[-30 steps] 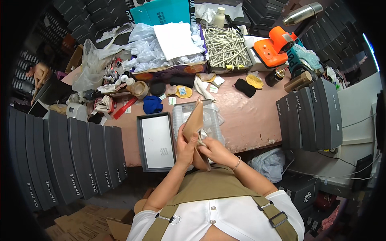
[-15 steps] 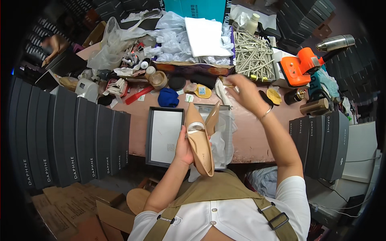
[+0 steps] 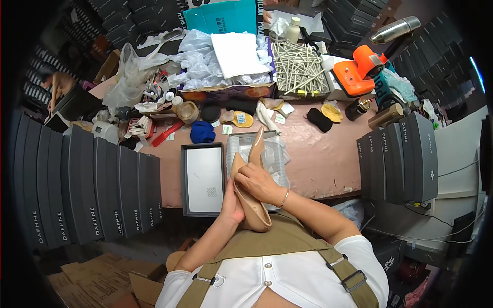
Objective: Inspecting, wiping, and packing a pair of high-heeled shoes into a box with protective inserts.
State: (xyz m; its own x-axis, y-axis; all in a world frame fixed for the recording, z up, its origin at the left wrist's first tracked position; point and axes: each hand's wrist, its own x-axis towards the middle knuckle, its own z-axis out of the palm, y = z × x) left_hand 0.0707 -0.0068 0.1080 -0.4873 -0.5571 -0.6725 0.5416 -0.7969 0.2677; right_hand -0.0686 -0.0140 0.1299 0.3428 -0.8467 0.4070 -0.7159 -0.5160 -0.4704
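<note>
My left hand (image 3: 232,206) is wrapped round the side of a beige pointed-toe shoe (image 3: 252,211), held tilted with its toe away from me. Over the shoe's opening is my right hand (image 3: 259,183), its fingers curled and dipping in behind the toe part. Their tips are hidden, so what they pinch cannot be seen. A second beige shoe (image 3: 256,149) lies just beyond, on white tissue paper (image 3: 278,161) in an open box. To the left sits a dark grey box lid (image 3: 183,177) with a white inside.
Grey shoe boxes stand in rows at left (image 3: 79,185) and right (image 3: 393,159). Along the back are a carton of crumpled white paper (image 3: 197,56), a tray of pale sticks (image 3: 300,69), an orange device (image 3: 354,74), a blue cloth (image 3: 202,132) and yellow pads (image 3: 242,119).
My right hand has come down from the back of the table to the shoe's opening, covering the white lining seen there before. A dark pad now lies beside the yellow one. The view has shifted.
</note>
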